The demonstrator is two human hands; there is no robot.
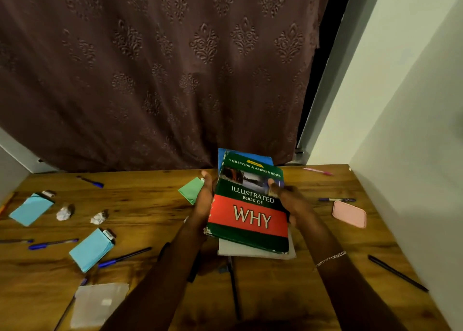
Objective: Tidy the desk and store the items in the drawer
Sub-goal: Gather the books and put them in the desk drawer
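Note:
A stack of books is held above the middle of the wooden desk [155, 210]. On top lies a green and red book [250, 215] titled "Illustrated Book of Why"; a blue book [246, 156] shows behind it and a pale book [250, 251] under it. My left hand [204, 203] grips the stack's left edge. My right hand [288, 200] grips its right edge, thumb on the cover. No drawer is in view.
Scattered on the desk: two light blue pads [91, 249] [31, 209], a green pad [191, 190], two crumpled papers [65, 213], several pens [124, 257], a pink lid [349, 214], a clear sleeve [97, 303]. A brown curtain [155, 75] hangs behind; a white wall [406, 130] stands right.

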